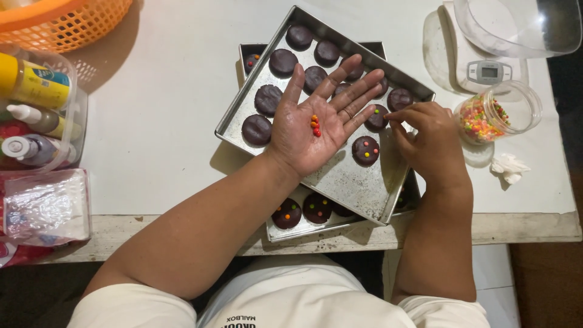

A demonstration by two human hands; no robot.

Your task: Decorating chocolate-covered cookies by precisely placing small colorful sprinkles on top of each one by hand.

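Observation:
My left hand (pixel 319 124) lies palm up over a metal baking tray (pixel 352 182), with a few small red and orange candy beads (pixel 314 126) resting in the palm. My right hand (pixel 428 143) hovers at the tray's right side, fingers pinched together beside a dark chocolate-coated round (pixel 378 118). Several chocolate rounds fill the upper tray; one round (pixel 365 150) carries coloured beads. A second tray (pixel 303 231) sits underneath, holding decorated rounds (pixel 286 213).
A clear jar of coloured candy beads (pixel 489 115) stands right of the trays, by a white kitchen scale (pixel 486 71) with a clear bowl (pixel 516 27). Squeeze bottles in a clear tub (pixel 36 109), an orange basket (pixel 61 21) and a plastic bag (pixel 45 206) sit left.

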